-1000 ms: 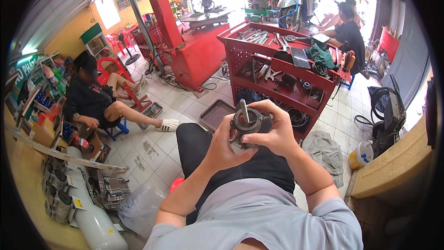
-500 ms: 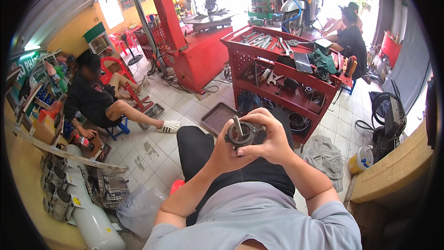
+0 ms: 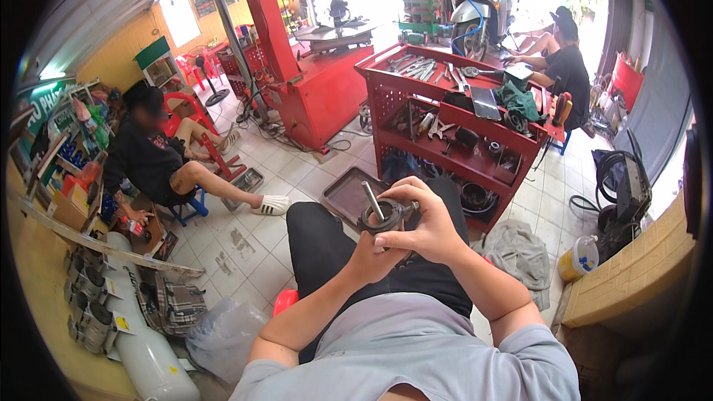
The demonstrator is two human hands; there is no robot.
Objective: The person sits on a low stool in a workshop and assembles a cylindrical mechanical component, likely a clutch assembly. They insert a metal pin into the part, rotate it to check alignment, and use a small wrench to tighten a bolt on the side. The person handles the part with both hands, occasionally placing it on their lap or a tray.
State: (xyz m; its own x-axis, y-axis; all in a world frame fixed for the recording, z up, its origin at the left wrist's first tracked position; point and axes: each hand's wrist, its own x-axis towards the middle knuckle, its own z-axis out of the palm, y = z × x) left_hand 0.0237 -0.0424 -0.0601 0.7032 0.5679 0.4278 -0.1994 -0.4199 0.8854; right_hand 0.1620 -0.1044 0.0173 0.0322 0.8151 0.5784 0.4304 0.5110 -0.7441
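Above my lap I hold a dark, round metal part [image 3: 364, 221] with a ring-shaped opening at its top. A thin silver rod [image 3: 372, 198] sticks up out of that opening and leans to the left. My left hand [image 3: 369, 258] is closed around the part from below and from the left, its fingers largely hidden. From the right, my right hand [image 3: 425, 226] grips the same part, thumb on the near side and fingers curled over the far side. The exact kind of part cannot be made out.
A red tool cart [image 3: 460, 134] with wrenches stands ahead on the right; a dark metal tray [image 3: 349, 191] lies on the floor beyond my knees. One person [image 3: 152, 141] sits at left, others near a scooter [image 3: 479, 7]. A grey cloth [image 3: 514, 252] lies right.
The part has tipped and shifted slightly left in my hands, and more of the silver rod shows above the ring. Both hands still hold it.
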